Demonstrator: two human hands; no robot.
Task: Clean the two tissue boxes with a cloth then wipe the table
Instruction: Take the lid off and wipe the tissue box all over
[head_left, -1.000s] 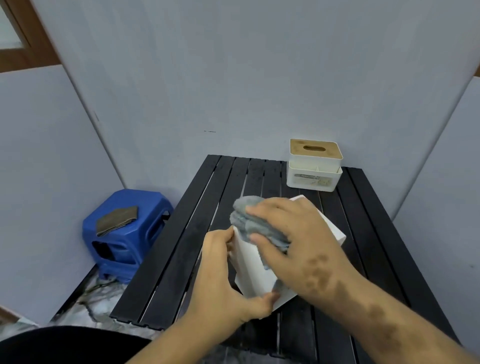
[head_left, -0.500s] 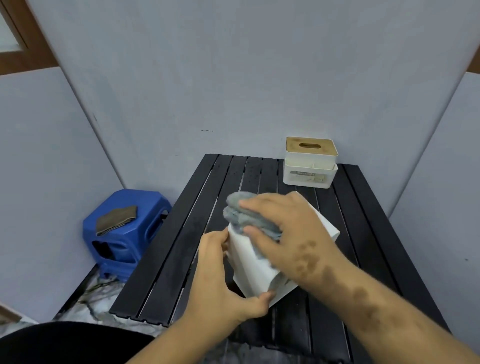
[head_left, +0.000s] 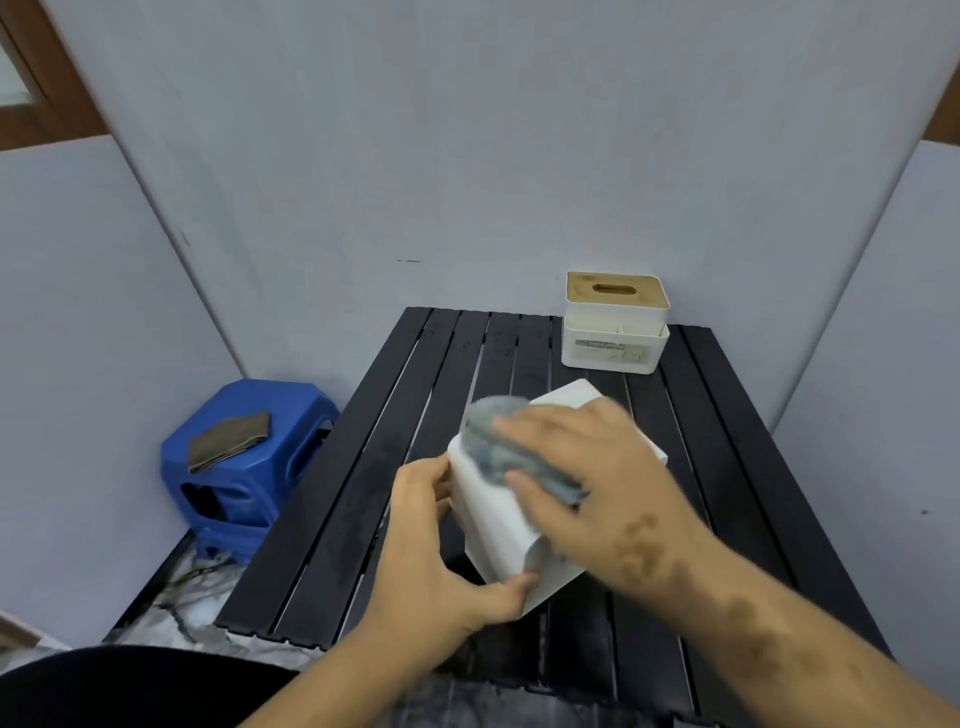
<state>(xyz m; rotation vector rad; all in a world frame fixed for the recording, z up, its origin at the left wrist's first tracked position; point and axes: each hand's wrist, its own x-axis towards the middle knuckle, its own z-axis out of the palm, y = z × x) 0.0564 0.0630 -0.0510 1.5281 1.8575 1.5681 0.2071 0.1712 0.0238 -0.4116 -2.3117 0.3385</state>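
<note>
A plain white tissue box (head_left: 493, 519) is held tilted above the near half of the black slatted table (head_left: 363, 493), gripped by the left hand (head_left: 431, 551), thumb and fingers curled round its edges. A grey cloth (head_left: 498, 447) is gripped by the right hand (head_left: 587, 478) and pressed on the box's upper face; that hand is blurred. A second tissue box (head_left: 615, 322), wood-topped, is set at the table's far right corner. A blue stool (head_left: 244, 467) bearing a folded brown cloth (head_left: 228, 440) is seen left of the table.
</note>
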